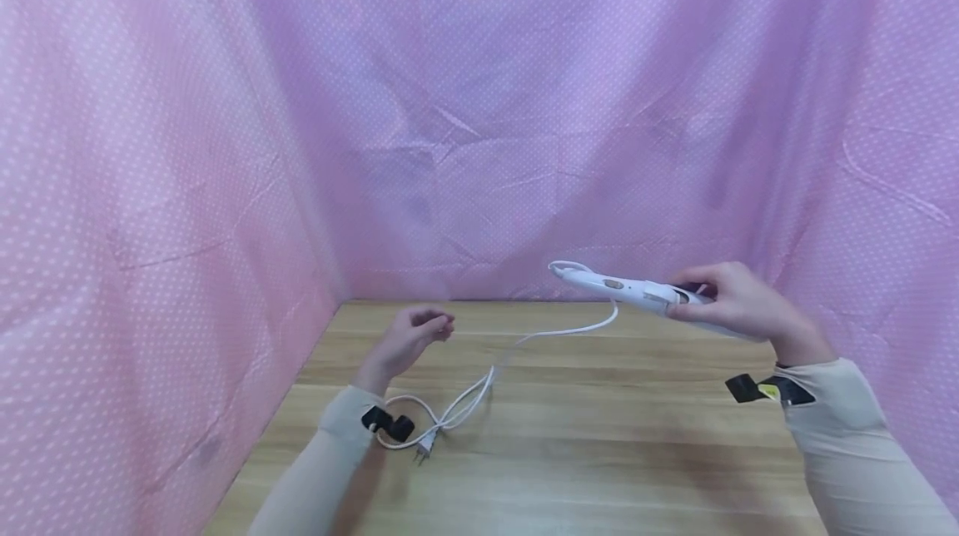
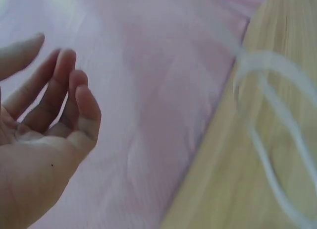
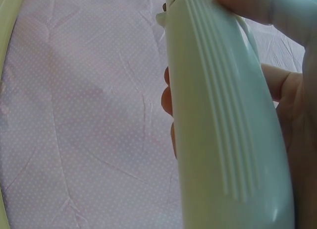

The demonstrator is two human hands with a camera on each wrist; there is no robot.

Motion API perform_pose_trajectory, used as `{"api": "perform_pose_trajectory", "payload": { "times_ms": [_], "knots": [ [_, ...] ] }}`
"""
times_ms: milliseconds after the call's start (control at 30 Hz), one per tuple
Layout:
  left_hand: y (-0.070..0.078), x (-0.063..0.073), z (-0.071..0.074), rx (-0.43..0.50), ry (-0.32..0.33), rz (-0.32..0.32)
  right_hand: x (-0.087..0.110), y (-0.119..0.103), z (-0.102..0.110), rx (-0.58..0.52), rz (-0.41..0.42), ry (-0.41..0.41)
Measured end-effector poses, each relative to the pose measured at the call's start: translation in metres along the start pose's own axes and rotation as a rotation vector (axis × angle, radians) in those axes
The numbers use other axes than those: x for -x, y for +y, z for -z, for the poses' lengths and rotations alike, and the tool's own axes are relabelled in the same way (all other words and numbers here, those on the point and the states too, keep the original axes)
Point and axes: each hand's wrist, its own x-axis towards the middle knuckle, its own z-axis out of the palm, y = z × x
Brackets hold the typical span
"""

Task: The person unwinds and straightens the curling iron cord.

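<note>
My right hand [image 1: 737,303] grips a white hair straightener [image 1: 637,291] by one end, up above the right back part of the table. In the right wrist view, the ribbed white side of the hair straightener [image 3: 223,110] fills the middle, with fingers curled behind it. A white cord [image 1: 573,330] runs from its far end down to the left. Over the left part of the table, my left hand [image 1: 408,340] hangs with fingers loosely bent and nothing in them. The cord's loops [image 2: 270,162] lie to the right of it in the left wrist view, blurred.
Near the left wrist, a two-pin plug [image 1: 426,443] lies beside the cord's loops on the wooden table [image 1: 584,453]. Pink dotted cloth [image 1: 487,186] encloses the table at the back and both sides. Each sleeve carries a black wrist strap [image 1: 794,390].
</note>
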Motion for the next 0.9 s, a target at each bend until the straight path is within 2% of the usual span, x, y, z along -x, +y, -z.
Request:
{"api": "perform_pose_trajectory", "payload": {
  "times_ms": [67, 200, 367, 433, 533, 767, 900],
  "knots": [
    [0.008, -0.014, -0.019, -0.101, -0.017, -0.006, -0.002, -0.001, 0.001, 0.006, 0.004, 0.001],
    [0.021, -0.035, -0.055, -0.299, -0.112, -0.027, -0.004, -0.003, 0.002, 0.008, -0.001, 0.000],
    [0.034, -0.046, -0.089, -0.381, -0.253, -0.065, -0.006, -0.005, 0.002, -0.011, -0.007, -0.014],
    [0.038, -0.047, -0.100, -0.393, -0.296, -0.077, -0.006, -0.006, 0.002, -0.013, -0.006, -0.017],
    [0.041, -0.048, -0.113, -0.414, -0.326, -0.076, -0.006, -0.005, 0.002, -0.007, -0.009, -0.014],
    [0.044, -0.052, -0.131, -0.344, -0.358, -0.070, -0.006, -0.002, 0.002, -0.006, -0.015, -0.018],
    [0.046, -0.051, -0.138, -0.339, -0.336, -0.070, -0.006, -0.001, 0.002, -0.012, -0.009, -0.019]
  ]
}}
